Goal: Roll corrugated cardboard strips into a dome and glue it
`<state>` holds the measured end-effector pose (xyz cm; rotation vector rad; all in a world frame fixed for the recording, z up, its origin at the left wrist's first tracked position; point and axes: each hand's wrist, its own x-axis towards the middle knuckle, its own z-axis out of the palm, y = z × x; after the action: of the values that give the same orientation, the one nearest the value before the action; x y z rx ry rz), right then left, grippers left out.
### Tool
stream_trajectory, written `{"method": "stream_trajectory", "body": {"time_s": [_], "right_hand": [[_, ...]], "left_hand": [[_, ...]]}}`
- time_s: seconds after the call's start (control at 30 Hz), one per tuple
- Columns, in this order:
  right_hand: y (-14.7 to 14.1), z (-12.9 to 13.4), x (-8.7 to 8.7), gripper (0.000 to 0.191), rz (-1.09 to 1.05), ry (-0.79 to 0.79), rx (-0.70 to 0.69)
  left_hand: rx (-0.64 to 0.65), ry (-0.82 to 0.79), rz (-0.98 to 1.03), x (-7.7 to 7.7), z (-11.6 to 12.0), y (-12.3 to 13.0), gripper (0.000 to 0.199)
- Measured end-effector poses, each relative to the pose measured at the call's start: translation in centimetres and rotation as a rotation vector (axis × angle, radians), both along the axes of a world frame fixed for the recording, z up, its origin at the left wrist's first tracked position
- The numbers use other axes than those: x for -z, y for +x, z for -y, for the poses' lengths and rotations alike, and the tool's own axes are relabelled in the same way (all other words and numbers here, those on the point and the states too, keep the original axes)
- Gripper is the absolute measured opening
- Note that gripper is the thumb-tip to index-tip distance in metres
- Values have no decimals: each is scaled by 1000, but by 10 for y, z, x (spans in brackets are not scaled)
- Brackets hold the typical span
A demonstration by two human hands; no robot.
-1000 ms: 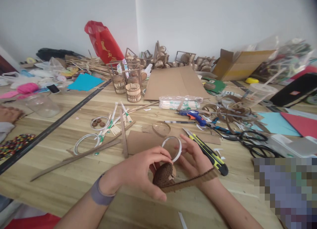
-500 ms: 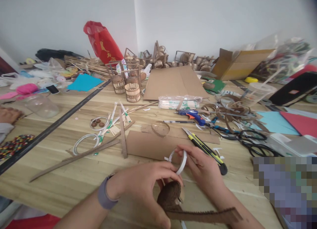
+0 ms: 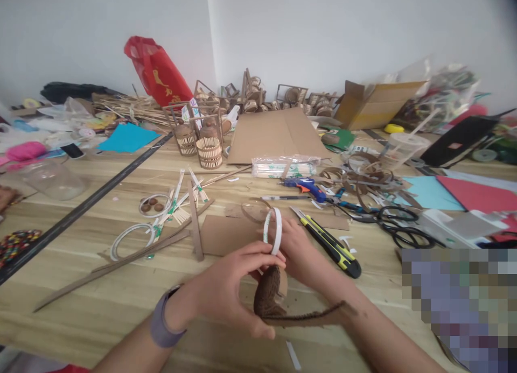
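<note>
My left hand (image 3: pixel 226 284), with a grey band on the wrist, is curled around a brown corrugated cardboard piece (image 3: pixel 266 295). This piece has a round part, and a long ridged strip (image 3: pixel 307 318) trails from it toward my right forearm. Just above stands a narrow white ring (image 3: pixel 277 233), its lower edge at my left fingertips. My right hand (image 3: pixel 299 252) is closed at the far side of that ring, its fingertips partly hidden behind it. Beyond my hands lies a flat cardboard sheet (image 3: pixel 226 236); a yellow-and-black utility knife (image 3: pixel 329 244) rests right of my right hand.
Black-handled scissors (image 3: pixel 398 214) and a blue glue gun (image 3: pixel 305 187) lie to the right. White rings (image 3: pixel 131 241), wooden sticks (image 3: pixel 181 209) and brown strips (image 3: pixel 113 268) are on the left. Small slatted buckets (image 3: pixel 209 152) stand behind. Another person's hand (image 3: pixel 8 196) shows at the left edge.
The white ring has shifted up and left and turned more upright. My right hand has come closer to my left, and the cardboard piece has tilted in my left hand. The view has swung slightly.
</note>
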<state>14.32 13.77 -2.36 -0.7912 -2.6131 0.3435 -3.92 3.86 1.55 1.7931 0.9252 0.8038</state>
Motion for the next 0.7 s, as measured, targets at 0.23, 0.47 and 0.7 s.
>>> {"method": "stream_trajectory", "body": {"time_s": [0.23, 0.47, 0.7], "right_hand": [[-12, -15, -6, 23, -59, 21, 11], [68, -60, -34, 34, -232, 203, 362], [77, -27, -36, 25, -323, 115, 345]], "left_hand": [[-8, -9, -12, 0, 0, -1, 74], [-31, -8, -96, -1, 1, 2, 74], [-84, 56, -315, 0, -1, 5, 77]]}}
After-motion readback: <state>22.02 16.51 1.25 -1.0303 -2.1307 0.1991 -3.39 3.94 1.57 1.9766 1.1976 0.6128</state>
